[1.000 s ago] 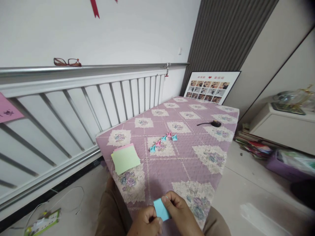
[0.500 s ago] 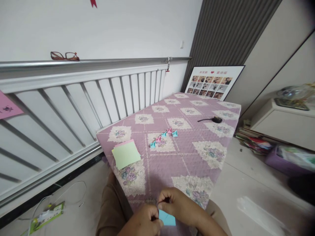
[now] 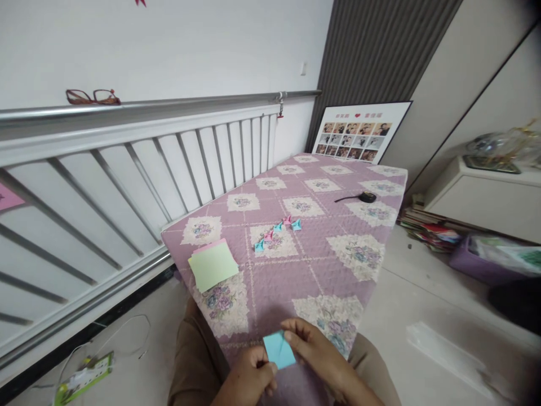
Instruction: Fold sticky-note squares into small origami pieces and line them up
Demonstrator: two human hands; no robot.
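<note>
A small blue paper square (image 3: pixel 279 351) with crease lines is held between both hands above the table's near edge. My left hand (image 3: pixel 252 373) pinches its lower left edge between thumb and fingers. At the upper right corner, the thumb and fingers of my right hand (image 3: pixel 310 347) grip the paper. Farther off, several small folded blue and pink paper pieces (image 3: pixel 278 227) lie in a bent row on the flowered purple tablecloth (image 3: pixel 279 282). To the left is a stack of light green sheets (image 3: pixel 214 267) with pink ones showing beneath.
A black tape-like object (image 3: pixel 367 197) with a thin tail lies at the table's far right. A white radiator (image 3: pixel 190 160) borders the left side, with glasses (image 3: pixel 93 97) on the pipe above. A photo board (image 3: pixel 359 132) leans behind the table.
The blue paper has risen and turned, so more of its face shows. My right hand has shifted slightly right, away from my left. The whole view has moved a little.
</note>
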